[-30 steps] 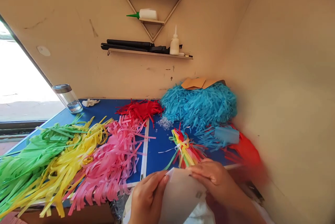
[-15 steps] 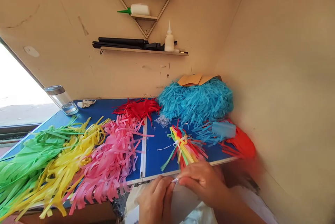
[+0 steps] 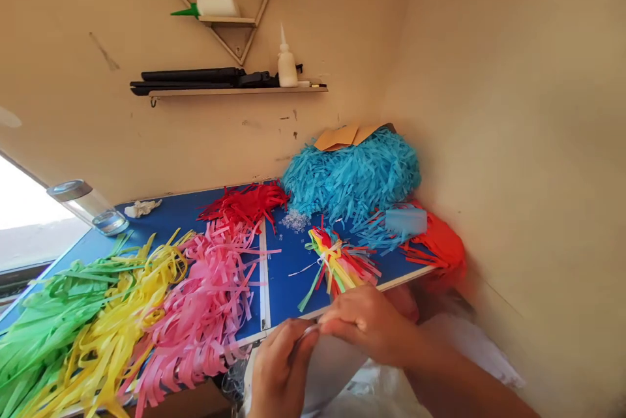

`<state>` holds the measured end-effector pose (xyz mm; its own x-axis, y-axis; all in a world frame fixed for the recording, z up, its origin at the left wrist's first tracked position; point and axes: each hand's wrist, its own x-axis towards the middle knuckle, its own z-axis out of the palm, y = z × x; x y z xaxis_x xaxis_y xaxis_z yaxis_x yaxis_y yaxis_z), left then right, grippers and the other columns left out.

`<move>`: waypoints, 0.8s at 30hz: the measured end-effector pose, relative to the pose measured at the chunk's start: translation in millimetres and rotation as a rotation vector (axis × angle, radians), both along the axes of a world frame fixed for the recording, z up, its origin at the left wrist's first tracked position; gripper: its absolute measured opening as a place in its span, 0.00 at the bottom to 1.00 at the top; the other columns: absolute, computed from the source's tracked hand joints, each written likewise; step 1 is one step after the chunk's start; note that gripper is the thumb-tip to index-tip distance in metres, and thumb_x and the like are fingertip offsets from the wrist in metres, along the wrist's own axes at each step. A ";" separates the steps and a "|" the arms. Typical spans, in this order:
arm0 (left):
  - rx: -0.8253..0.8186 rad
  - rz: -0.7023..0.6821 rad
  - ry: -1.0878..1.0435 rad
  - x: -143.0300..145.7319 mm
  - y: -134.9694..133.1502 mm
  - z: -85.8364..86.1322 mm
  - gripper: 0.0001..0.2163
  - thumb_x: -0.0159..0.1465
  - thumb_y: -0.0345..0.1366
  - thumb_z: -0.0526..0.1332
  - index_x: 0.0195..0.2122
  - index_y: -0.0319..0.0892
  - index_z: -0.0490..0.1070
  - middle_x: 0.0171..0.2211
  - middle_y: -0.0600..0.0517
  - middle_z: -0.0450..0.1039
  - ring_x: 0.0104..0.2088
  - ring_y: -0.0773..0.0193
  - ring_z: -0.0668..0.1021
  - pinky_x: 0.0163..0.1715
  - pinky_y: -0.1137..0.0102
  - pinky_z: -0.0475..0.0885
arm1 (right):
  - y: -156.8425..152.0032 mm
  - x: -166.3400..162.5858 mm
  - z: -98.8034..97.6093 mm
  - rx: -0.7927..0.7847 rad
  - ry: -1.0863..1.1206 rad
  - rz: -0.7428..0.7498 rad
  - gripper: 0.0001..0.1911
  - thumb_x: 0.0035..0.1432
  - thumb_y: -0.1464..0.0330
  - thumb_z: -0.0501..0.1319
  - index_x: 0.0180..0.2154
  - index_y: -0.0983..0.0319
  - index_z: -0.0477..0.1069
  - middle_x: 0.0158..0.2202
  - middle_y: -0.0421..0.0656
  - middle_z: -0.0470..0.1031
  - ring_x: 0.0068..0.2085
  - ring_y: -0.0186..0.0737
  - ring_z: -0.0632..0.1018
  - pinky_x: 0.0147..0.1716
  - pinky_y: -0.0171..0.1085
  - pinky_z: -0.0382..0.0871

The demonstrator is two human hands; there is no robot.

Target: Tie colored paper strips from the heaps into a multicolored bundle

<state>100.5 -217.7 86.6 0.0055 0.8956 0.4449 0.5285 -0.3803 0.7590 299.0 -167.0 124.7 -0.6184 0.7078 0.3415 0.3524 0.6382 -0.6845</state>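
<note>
My left hand and my right hand meet just below the front edge of the blue table. Both are closed in a pinch on the top edge of a thin clear plastic bag that hangs between them. Just beyond my right hand lies a small tied bundle of mixed-colour paper strips on the table.
Piles of cut paper strips cover the table: green, yellow, pink, red, a big light-blue heap and orange at the right wall. A glass jar stands far left. Wall shelves hold glue bottles.
The view has swung right and tilted. My hands have drawn closer together and gathered the plastic bag, so less of its flat face shows than a second ago.
</note>
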 end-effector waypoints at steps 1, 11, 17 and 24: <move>-0.015 0.039 -0.038 -3.6 1.0 0.2 0.11 0.65 0.41 0.59 0.30 0.44 0.76 0.25 0.55 0.77 0.25 0.68 0.78 0.26 0.78 0.72 | 3.3 4.8 3.4 -0.051 -0.020 0.019 0.22 0.69 0.56 0.53 0.36 0.61 0.80 0.31 0.42 0.81 0.31 0.36 0.79 0.32 0.33 0.65; -0.249 0.157 -0.233 -16.5 19.5 0.7 0.18 0.58 0.52 0.64 0.34 0.41 0.82 0.34 0.46 0.83 0.35 0.54 0.82 0.35 0.68 0.78 | 25.1 24.2 9.9 -0.236 0.087 -0.057 0.21 0.61 0.53 0.60 0.26 0.63 0.75 0.24 0.39 0.74 0.26 0.34 0.71 0.26 0.32 0.57; -0.361 0.165 -0.335 -28.3 27.2 -15.7 0.22 0.53 0.56 0.67 0.34 0.40 0.82 0.36 0.44 0.83 0.39 0.50 0.82 0.37 0.66 0.79 | 34.8 30.7 -17.0 -0.429 0.227 -0.095 0.32 0.56 0.43 0.57 0.17 0.61 0.55 0.19 0.34 0.52 0.23 0.30 0.56 0.22 0.33 0.46; -0.457 0.183 -0.480 -36.8 28.8 -21.9 0.23 0.48 0.56 0.70 0.35 0.40 0.82 0.36 0.44 0.83 0.40 0.50 0.82 0.37 0.67 0.80 | 33.3 21.2 -25.4 -0.468 0.271 -0.142 0.34 0.55 0.42 0.58 0.17 0.60 0.48 0.19 0.33 0.46 0.23 0.29 0.52 0.21 0.33 0.44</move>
<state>63.7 -188.9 64.7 -0.2667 0.9618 -0.0623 0.1192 0.0971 0.9881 320.2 -133.7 99.3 -0.4392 0.8922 0.1047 0.1846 0.2037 -0.9615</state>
